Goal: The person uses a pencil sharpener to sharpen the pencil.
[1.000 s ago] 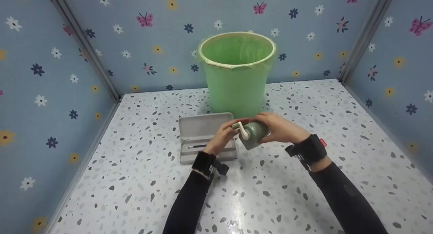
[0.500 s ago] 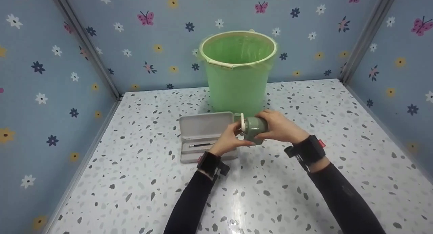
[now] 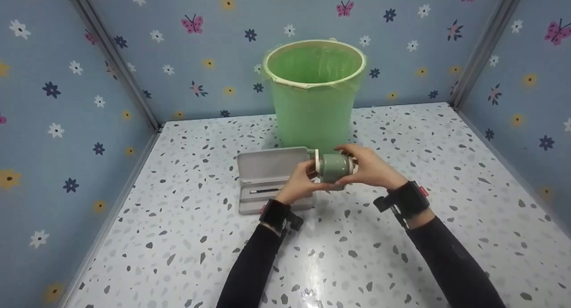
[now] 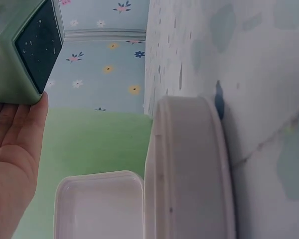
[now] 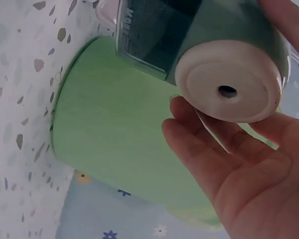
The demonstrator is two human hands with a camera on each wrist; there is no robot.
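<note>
A green crank pencil sharpener (image 3: 335, 166) is held sideways above the table between both hands. My left hand (image 3: 299, 181) grips its crank end, with the white crank (image 3: 317, 163) pointing up and away. In the left wrist view, that hand's fingers (image 4: 15, 117) lie against the green body by its dark base. My right hand (image 3: 372, 167) holds the opposite end, thumb below and fingers above. The right wrist view shows the round white face (image 5: 226, 82) with its dark hole, beside a see-through dark shavings drawer (image 5: 157, 35). No pencil sits in the hole.
An open pale pencil case (image 3: 272, 165) lies left of the hands, its lid raised at the back. Inside rests a dark pencil (image 3: 264, 191). Behind stands a tall green bin (image 3: 314, 116) with a liner. Flower-patterned walls (image 3: 169, 49) border the speckled table (image 3: 178, 236).
The sharpener has turned from tilted to level, its crank swinging upward. My left hand has shifted right around the crank end. Most recently, my right hand's fingers have spread, exposing the white face's edge.
</note>
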